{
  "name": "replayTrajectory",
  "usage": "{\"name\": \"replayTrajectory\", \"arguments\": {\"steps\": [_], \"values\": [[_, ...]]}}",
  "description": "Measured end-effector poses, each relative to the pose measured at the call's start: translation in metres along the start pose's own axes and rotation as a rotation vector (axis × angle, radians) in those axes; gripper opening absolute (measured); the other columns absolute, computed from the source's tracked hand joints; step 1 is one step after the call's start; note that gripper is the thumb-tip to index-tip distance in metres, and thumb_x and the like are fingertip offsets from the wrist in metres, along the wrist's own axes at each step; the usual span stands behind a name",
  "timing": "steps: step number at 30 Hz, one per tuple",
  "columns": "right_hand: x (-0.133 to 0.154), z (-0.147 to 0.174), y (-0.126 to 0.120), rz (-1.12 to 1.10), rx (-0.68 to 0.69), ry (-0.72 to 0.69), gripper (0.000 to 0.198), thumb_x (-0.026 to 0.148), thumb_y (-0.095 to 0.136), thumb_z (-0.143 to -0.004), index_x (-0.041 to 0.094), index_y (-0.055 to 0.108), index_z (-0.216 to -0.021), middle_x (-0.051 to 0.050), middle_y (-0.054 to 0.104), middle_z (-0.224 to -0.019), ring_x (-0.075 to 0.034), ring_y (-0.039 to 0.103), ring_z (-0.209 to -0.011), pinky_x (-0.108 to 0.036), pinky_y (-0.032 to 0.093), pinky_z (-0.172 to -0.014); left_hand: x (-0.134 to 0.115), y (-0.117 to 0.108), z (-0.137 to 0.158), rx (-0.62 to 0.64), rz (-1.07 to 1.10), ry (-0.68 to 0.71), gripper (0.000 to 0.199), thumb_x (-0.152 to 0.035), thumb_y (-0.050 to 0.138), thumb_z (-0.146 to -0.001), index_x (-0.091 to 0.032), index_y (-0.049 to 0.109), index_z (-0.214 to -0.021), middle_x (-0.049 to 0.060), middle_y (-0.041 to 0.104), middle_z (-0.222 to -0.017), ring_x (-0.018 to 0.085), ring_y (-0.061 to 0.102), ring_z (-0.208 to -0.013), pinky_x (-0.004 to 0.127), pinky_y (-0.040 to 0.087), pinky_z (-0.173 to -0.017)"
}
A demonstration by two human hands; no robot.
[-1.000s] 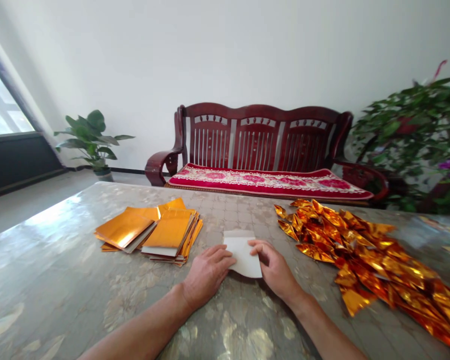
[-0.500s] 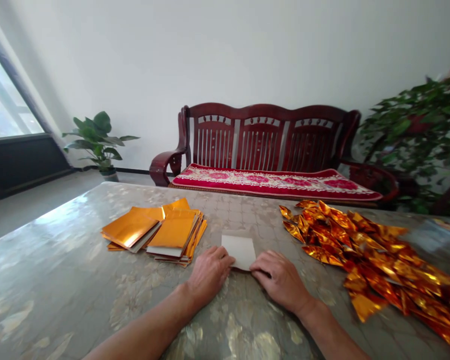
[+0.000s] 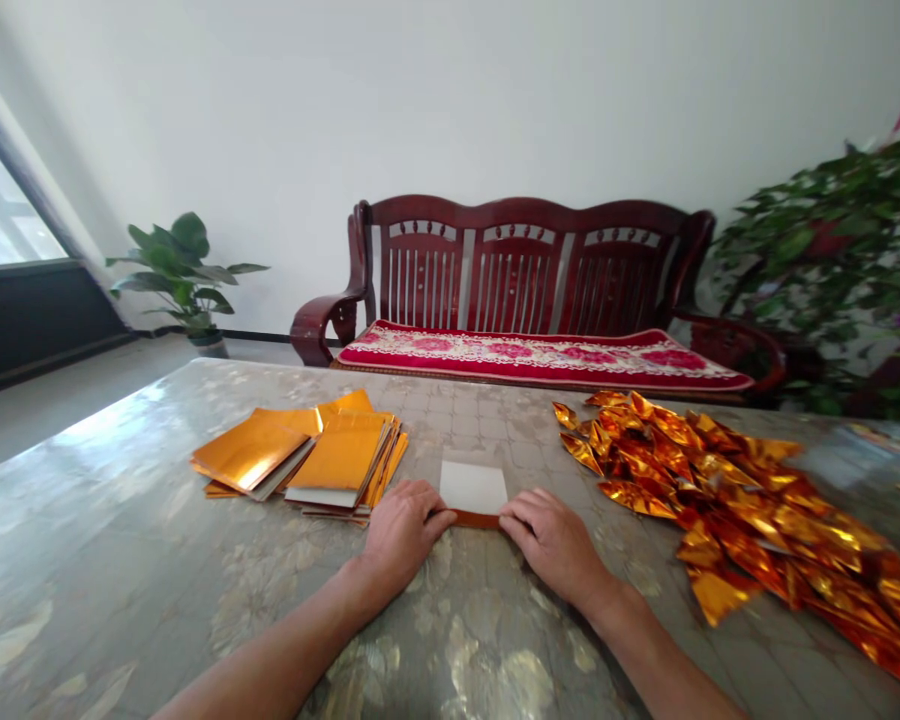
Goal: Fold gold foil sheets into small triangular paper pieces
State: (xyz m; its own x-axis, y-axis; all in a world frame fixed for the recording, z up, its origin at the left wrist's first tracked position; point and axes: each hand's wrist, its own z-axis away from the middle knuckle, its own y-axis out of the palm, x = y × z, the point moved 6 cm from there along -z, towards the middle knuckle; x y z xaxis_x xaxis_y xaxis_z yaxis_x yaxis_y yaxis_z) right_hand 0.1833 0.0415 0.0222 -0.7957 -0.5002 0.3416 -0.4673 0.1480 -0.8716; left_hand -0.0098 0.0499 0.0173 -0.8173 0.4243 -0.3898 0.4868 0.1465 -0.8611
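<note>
A sheet of gold foil paper [image 3: 474, 487] lies white side up on the table, its near edge folded over in a narrow gold strip. At the strip's left end, my left hand [image 3: 407, 522] pinches the fold between thumb and fingers. My right hand [image 3: 549, 540] pinches the right end the same way. Left of my hands rests a loose stack of gold foil sheets [image 3: 337, 455], some with white or grey undersides showing. To the right spreads a heap of folded, shiny gold foil pieces [image 3: 720, 480].
The patterned grey table [image 3: 285, 610] extends under everything. Behind it stands a dark red wooden bench [image 3: 517, 270] with a red and white cushion [image 3: 540, 356]. A potted plant [image 3: 187, 270] is at the back left, a leafy plant [image 3: 840, 250] at the right. Clear plastic [image 3: 855, 460] lies beyond the heap.
The near edge of the sheet now shows a gold strip folded over onto the white side. Both hands have shifted slightly, the left one outward. The view has moved a little.
</note>
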Motion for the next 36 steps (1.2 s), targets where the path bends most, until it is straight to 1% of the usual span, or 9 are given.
{"name": "replayTrajectory", "arguments": {"steps": [5,11,15,23,29,36], "values": [[-0.0011,-0.0003,0.0014,0.038,-0.022,0.031,0.018,0.028,0.055,-0.093,0.025,0.068,-0.081,-0.001,0.066,-0.079,-0.019,0.058,-0.082,-0.030,0.042,-0.070,0.0036,0.0004,-0.0011,0.005,-0.010,-0.055,0.022,-0.034,0.064,-0.086,-0.019,0.065,-0.070,0.002,0.063,-0.078,0.018,0.058,-0.080,0.028,0.039,-0.072],[-0.0038,-0.0015,0.0015,0.097,-0.049,0.087,0.017,0.027,0.061,-0.089,0.024,0.062,-0.073,-0.001,0.066,-0.076,-0.019,0.058,-0.078,-0.030,0.038,-0.067,0.0050,0.0024,-0.0014,0.014,-0.001,-0.071,0.025,-0.036,0.063,-0.087,-0.019,0.063,-0.069,0.002,0.061,-0.080,0.018,0.058,-0.082,0.027,0.040,-0.073],[-0.0026,-0.0013,0.0017,0.141,-0.049,0.094,0.017,0.028,0.061,-0.089,0.024,0.061,-0.072,-0.001,0.066,-0.076,-0.019,0.057,-0.077,-0.030,0.036,-0.066,0.0041,0.0020,-0.0018,0.019,-0.015,-0.079,0.026,-0.036,0.062,-0.088,-0.019,0.062,-0.069,0.003,0.060,-0.081,0.018,0.058,-0.082,0.028,0.040,-0.073],[-0.0022,-0.0029,0.0028,0.235,-0.021,0.122,0.021,0.030,0.059,-0.090,0.023,0.060,-0.070,-0.001,0.066,-0.074,-0.019,0.056,-0.075,-0.031,0.032,-0.064,0.0007,0.0014,-0.0040,0.050,-0.019,-0.088,0.025,-0.032,0.061,-0.088,-0.017,0.061,-0.068,0.004,0.059,-0.084,0.019,0.057,-0.085,0.030,0.041,-0.077],[-0.0014,-0.0045,0.0026,0.290,0.001,0.137,0.025,0.032,0.057,-0.091,0.022,0.059,-0.069,-0.001,0.066,-0.073,-0.018,0.056,-0.074,-0.030,0.030,-0.064,0.0005,0.0036,-0.0027,0.065,-0.054,-0.086,0.026,-0.035,0.059,-0.089,-0.017,0.060,-0.070,0.004,0.058,-0.087,0.019,0.057,-0.086,0.028,0.041,-0.075],[-0.0003,-0.0055,0.0035,0.300,0.007,0.156,0.026,0.034,0.057,-0.091,0.022,0.059,-0.069,-0.001,0.066,-0.074,-0.017,0.056,-0.074,-0.029,0.028,-0.064,-0.0003,0.0048,-0.0026,0.081,-0.087,-0.086,0.025,-0.035,0.058,-0.090,-0.017,0.060,-0.072,0.004,0.058,-0.090,0.018,0.057,-0.088,0.028,0.041,-0.077]]}}
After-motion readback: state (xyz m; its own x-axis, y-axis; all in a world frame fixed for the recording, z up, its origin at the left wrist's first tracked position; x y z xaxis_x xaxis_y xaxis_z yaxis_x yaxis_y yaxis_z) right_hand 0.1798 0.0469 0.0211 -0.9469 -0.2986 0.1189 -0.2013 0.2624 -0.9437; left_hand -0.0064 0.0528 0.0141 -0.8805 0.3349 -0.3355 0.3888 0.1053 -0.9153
